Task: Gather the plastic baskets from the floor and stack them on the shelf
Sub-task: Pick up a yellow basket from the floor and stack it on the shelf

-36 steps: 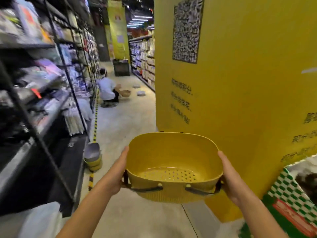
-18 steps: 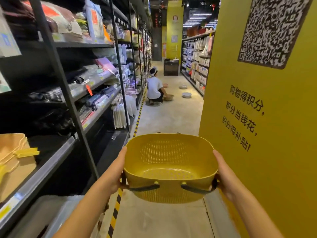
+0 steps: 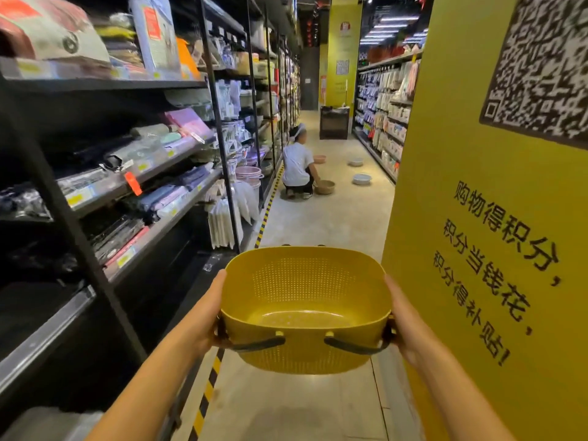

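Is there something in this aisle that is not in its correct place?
Yes. Several basins lie loose on the floor far down the aisle, near a crouching person, not on shelves. The yellow basket, held by left hand and right hand, looks undamaged.

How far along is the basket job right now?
Done: nothing visibly stacked from here. In hand: one yellow basket, held by the left hand and right hand, off the floor. Left: shelving it, plus bowls still on the floor down the aisle near a crouching person.
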Motion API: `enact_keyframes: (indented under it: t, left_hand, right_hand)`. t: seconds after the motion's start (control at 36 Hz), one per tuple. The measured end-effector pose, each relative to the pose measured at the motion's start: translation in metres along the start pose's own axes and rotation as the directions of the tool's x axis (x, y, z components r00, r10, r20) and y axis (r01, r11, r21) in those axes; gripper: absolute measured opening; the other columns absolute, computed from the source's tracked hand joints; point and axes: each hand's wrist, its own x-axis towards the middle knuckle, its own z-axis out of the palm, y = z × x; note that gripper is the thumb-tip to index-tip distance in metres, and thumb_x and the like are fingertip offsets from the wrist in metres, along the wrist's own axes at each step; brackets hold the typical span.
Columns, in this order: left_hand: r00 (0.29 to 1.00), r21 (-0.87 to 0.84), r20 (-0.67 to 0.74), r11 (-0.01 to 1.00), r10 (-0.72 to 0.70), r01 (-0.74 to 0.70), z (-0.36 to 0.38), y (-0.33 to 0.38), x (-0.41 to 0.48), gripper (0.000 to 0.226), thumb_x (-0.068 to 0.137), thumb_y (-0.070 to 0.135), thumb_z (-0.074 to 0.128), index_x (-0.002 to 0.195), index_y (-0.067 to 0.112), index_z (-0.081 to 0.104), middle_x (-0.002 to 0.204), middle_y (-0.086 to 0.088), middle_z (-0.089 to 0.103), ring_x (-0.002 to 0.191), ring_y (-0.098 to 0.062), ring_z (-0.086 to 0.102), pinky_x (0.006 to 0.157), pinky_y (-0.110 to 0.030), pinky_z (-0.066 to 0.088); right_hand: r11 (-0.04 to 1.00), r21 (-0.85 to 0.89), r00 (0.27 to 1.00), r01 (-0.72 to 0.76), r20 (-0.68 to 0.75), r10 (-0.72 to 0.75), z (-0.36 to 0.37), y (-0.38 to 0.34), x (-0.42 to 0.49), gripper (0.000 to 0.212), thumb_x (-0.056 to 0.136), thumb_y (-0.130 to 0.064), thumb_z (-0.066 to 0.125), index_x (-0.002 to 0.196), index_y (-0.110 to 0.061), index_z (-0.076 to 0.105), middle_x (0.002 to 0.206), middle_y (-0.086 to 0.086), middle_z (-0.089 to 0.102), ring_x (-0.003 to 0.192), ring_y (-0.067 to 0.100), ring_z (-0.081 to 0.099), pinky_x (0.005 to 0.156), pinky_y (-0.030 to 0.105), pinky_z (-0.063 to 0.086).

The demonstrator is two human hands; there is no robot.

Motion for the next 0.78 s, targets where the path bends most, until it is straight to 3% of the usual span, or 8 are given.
enact_keyframes:
  t: [0.11, 0.19, 0.25, 0.36, 0.44, 0.53, 0.64, 0.78]
  left_hand:
    - [0.999, -0.02, -0.017, 0.999, -0.038, 0.038, 0.009, 0.02, 0.054, 0.055, 0.086, 0.08, 0.044, 0.12, 0.038, 0.057, 0.123, -0.009, 0.061, 0.109, -0.033, 0.058, 0.076, -0.046, 0.056]
    - [1.0, -0.047, -0.006, 0.999, -0.021, 0.02, 0.014, 0.037, 0.097, 0.044, 0.093, 0.072, 0.042, 0.108, 0.035, 0.061, 0.113, -0.008, 0.063, 0.1, -0.029, 0.06, 0.071, -0.04, 0.051]
    - [1.0, -0.052, 0.006, 0.998, -0.025, 0.025, 0.014, 0.05, 0.13, 0.05, 0.087, 0.077, 0.045, 0.112, 0.037, 0.061, 0.121, -0.008, 0.062, 0.108, -0.031, 0.058, 0.076, -0.043, 0.052]
    - [0.997, -0.068, 0.021, 0.995, -0.069, 0.071, 0.012, 0.08, 0.197, 0.078, 0.077, 0.085, 0.05, 0.14, 0.039, 0.045, 0.141, -0.01, 0.051, 0.122, -0.036, 0.051, 0.068, -0.044, 0.052]
    - [0.998, -0.061, 0.05, 0.997, -0.036, 0.039, 0.013, 0.104, 0.24, 0.074, 0.075, 0.086, 0.052, 0.132, 0.039, 0.053, 0.135, -0.007, 0.058, 0.12, -0.034, 0.055, 0.075, -0.047, 0.054]
    - [0.998, -0.049, 0.06, 0.998, -0.024, 0.027, 0.017, 0.125, 0.277, 0.061, 0.078, 0.084, 0.052, 0.119, 0.04, 0.062, 0.121, -0.006, 0.067, 0.11, -0.033, 0.062, 0.073, -0.046, 0.056]
    - [0.996, -0.057, 0.081, 0.998, -0.024, 0.029, 0.021, 0.147, 0.322, 0.062, 0.076, 0.086, 0.053, 0.118, 0.042, 0.066, 0.119, -0.005, 0.071, 0.11, -0.033, 0.065, 0.076, -0.049, 0.058]
    - [0.995, -0.076, 0.078, 0.994, -0.069, 0.075, 0.029, 0.171, 0.38, 0.077, 0.064, 0.091, 0.06, 0.12, 0.038, 0.067, 0.122, -0.01, 0.07, 0.113, -0.037, 0.064, 0.083, -0.055, 0.058]
  right_hand:
    - [1.0, -0.014, 1.0, -0.002, -0.007, 0.002, 0.002, -0.008, 0.06, 0.031, 0.1, -0.063, 0.032, 0.122, -0.046, 0.047, 0.1, -0.019, 0.057, 0.086, 0.002, 0.05, 0.09, 0.041, 0.04]
    - [0.999, -0.03, 1.0, -0.02, -0.014, 0.02, 0.009, -0.02, 0.103, 0.028, 0.1, -0.062, 0.033, 0.113, -0.046, 0.051, 0.098, -0.017, 0.058, 0.085, 0.004, 0.051, 0.079, 0.037, 0.045]
    - [0.999, -0.037, 1.0, -0.018, -0.019, 0.018, 0.015, -0.031, 0.13, 0.028, 0.101, -0.061, 0.032, 0.1, -0.045, 0.055, 0.095, -0.016, 0.059, 0.084, 0.005, 0.052, 0.068, 0.033, 0.044]
    - [0.999, -0.037, 0.999, -0.014, -0.033, 0.013, 0.027, -0.05, 0.189, 0.028, 0.1, -0.064, 0.03, 0.094, -0.049, 0.053, 0.095, -0.016, 0.058, 0.084, 0.004, 0.05, 0.086, 0.04, 0.04]
    - [0.999, -0.044, 0.999, -0.013, -0.044, 0.011, 0.037, -0.063, 0.232, 0.029, 0.098, -0.067, 0.03, 0.1, -0.05, 0.054, 0.098, -0.017, 0.058, 0.089, 0.008, 0.051, 0.091, 0.042, 0.039]
    - [0.998, -0.047, 0.998, -0.032, -0.053, 0.029, 0.044, -0.074, 0.274, 0.035, 0.097, -0.068, 0.029, 0.111, -0.047, 0.052, 0.099, -0.017, 0.058, 0.098, 0.016, 0.05, 0.093, 0.043, 0.038]
    - [0.999, -0.037, 0.998, -0.036, -0.058, 0.034, 0.049, -0.088, 0.324, 0.031, 0.099, -0.066, 0.029, 0.102, -0.047, 0.054, 0.097, -0.016, 0.059, 0.087, 0.007, 0.05, 0.092, 0.042, 0.038]
    - [0.999, -0.024, 0.997, -0.03, -0.069, 0.029, 0.052, -0.103, 0.394, 0.028, 0.1, -0.063, 0.03, 0.093, -0.045, 0.052, 0.094, -0.017, 0.058, 0.086, 0.01, 0.051, 0.094, 0.042, 0.041]
